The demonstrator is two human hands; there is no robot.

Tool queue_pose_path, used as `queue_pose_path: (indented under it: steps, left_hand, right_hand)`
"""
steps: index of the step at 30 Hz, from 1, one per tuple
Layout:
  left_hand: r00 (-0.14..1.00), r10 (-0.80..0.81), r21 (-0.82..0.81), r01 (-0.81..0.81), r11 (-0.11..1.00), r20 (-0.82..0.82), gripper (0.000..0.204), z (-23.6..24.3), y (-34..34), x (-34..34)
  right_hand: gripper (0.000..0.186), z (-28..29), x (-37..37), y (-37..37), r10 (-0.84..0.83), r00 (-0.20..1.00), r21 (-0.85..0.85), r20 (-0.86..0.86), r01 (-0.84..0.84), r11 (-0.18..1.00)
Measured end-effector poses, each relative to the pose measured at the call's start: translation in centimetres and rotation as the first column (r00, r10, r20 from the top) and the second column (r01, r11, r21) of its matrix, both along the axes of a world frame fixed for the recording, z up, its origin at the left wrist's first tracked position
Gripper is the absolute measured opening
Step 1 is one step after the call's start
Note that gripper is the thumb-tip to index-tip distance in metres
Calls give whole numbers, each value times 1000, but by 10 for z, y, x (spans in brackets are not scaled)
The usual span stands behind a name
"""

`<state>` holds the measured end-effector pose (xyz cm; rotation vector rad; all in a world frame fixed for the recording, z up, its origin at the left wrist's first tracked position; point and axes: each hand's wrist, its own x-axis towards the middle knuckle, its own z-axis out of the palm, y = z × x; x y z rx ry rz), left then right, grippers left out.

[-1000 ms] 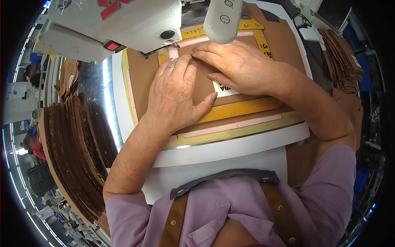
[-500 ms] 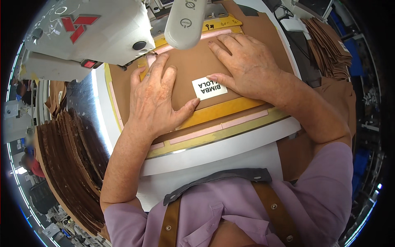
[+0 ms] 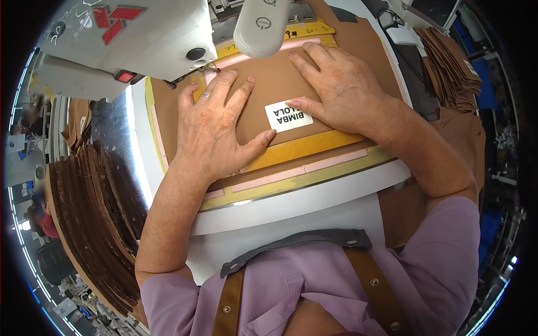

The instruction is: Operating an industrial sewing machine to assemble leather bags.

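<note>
Label [image 3: 276, 121], white with black lettering [image 3: 289, 119] that reads upside down, sits on the brown panel [image 3: 269, 84] in this head view, with black handwriting [image 3: 291, 34] on the far yellow bar [image 3: 309, 29] and a red three-part emblem [image 3: 113, 32] on the white machine [image 3: 162, 42]. The panel, its long axis left to right and climbing slightly rightward, lies beneath and between the left hand [image 3: 210, 123] and the right hand [image 3: 348, 84], both flat and spread wide, gripping nothing, right thumb [image 3: 309, 107] over the label's edge, left thumb [image 3: 258, 145] at its near-left corner.
</note>
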<state>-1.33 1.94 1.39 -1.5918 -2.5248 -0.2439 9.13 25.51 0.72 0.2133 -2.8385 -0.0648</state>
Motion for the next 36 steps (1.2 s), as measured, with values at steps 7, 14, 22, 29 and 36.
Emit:
queue_pose_path:
  steps: [7, 14, 22, 29, 36]
  left_hand:
    - [1000, -8, -8, 8, 1000, -10, 80, 0, -3, -1]
    - [1000, 6, -16, -6, 1000, -26, 80, 1, -9, -5]
    - [999, 40, -82, -42, 996, -32, 78, 8, -11, -4]
    - [997, 43, -96, -49, 994, -63, 76, 10, -24, -10]
    - [996, 78, -76, -82, 994, -46, 71, 10, -33, -11]
  right_hand:
    - [73, 1, -1, 0, 6, 1000, -27, 25, -5, 1000]
    - [76, 1, -1, 1, 29, 996, -30, 90, -26, 999]
    - [66, -7, 7, 27, 170, 985, -50, -25, -171, 984]
    - [56, -4, -5, 10, 181, 983, 41, -36, -180, 983]
    - [55, -1, -12, 3, 239, 971, 56, 11, -239, 969]
